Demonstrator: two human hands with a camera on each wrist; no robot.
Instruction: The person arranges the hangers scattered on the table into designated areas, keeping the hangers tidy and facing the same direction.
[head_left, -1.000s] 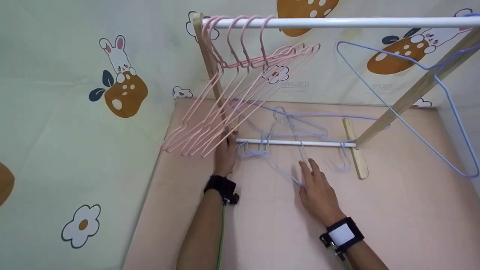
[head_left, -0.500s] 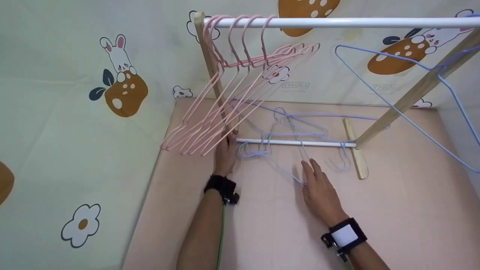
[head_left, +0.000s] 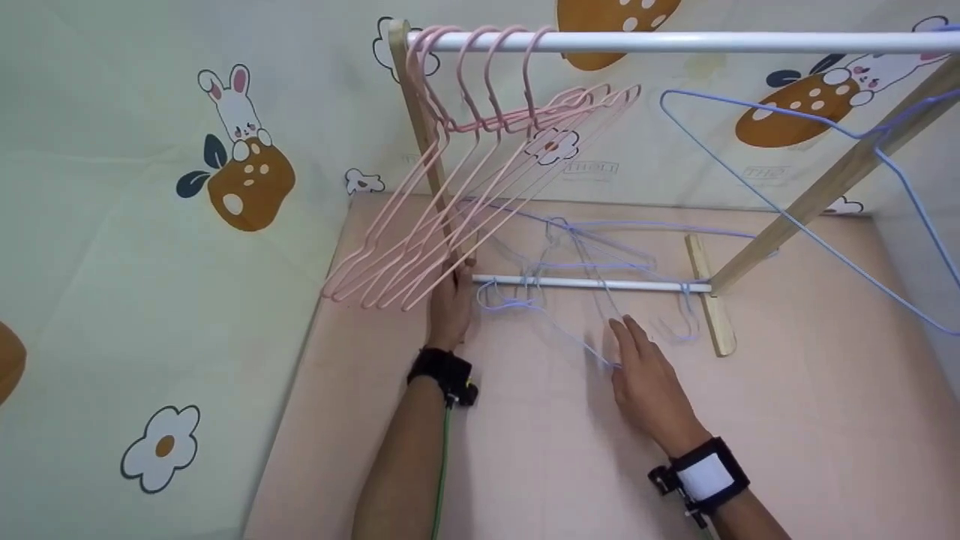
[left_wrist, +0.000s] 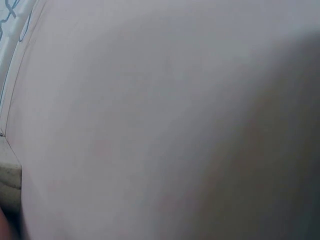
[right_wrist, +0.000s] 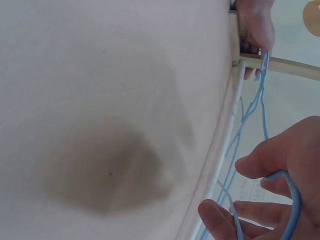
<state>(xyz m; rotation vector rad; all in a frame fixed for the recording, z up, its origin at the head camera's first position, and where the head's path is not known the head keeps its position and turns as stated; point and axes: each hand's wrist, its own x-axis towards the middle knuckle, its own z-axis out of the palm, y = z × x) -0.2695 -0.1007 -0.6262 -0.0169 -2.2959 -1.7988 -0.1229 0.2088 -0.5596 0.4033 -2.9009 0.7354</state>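
Observation:
My left hand [head_left: 450,311] grips the foot of the wooden left post [head_left: 420,127] of a clothes rack; its fingertips are partly hidden behind the wood. To the right, my right hand [head_left: 651,382] holds the lower corner of a light blue wire hanger [head_left: 574,339]. In the right wrist view the blue wire [right_wrist: 296,200] passes by the thumb and across the fingers. Other blue hangers [head_left: 607,265] lie crossed around the rack's low white bar [head_left: 645,286]. The left wrist view shows mostly blurred pink surface, with the white bar [left_wrist: 7,50] at its left edge.
Several pink hangers [head_left: 480,172] hang bunched at the left end of the white top rail [head_left: 675,42]. One blue hanger [head_left: 750,187] hangs at the right, near the right post [head_left: 825,176]. A loose blue hook [head_left: 686,322] lies by the right foot [head_left: 720,330].
My right hand has shifted slightly to the right, and the held hanger's corner has come with it. The hanging blue hanger at the right has swung a little. My left hand stays at the post.

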